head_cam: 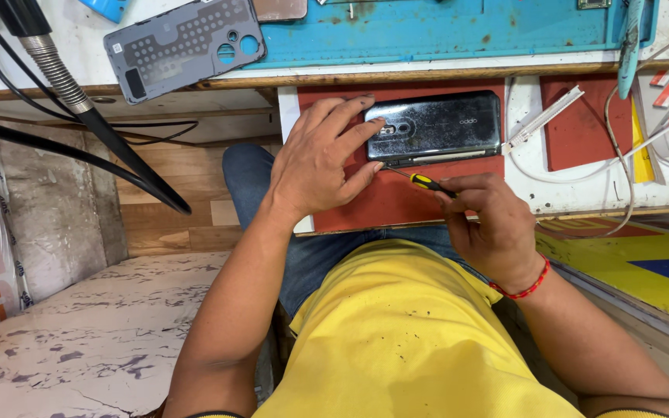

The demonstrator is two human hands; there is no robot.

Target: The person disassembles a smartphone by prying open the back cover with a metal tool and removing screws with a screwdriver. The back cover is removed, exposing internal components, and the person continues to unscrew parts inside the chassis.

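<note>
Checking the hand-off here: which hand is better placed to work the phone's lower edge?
Right hand: it holds the yellow-handled screwdriver at the black phone's edge; left hand pins it.

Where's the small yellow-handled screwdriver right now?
In the head view, the screwdriver is in the right hand, just right of centre, its tip at the lower edge of the black phone that the left hand steadies on the red mat.

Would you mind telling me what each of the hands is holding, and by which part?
The right hand grips a small screwdriver by its yellow-and-black handle. The left hand only presses on the black phone's camera end.
</note>
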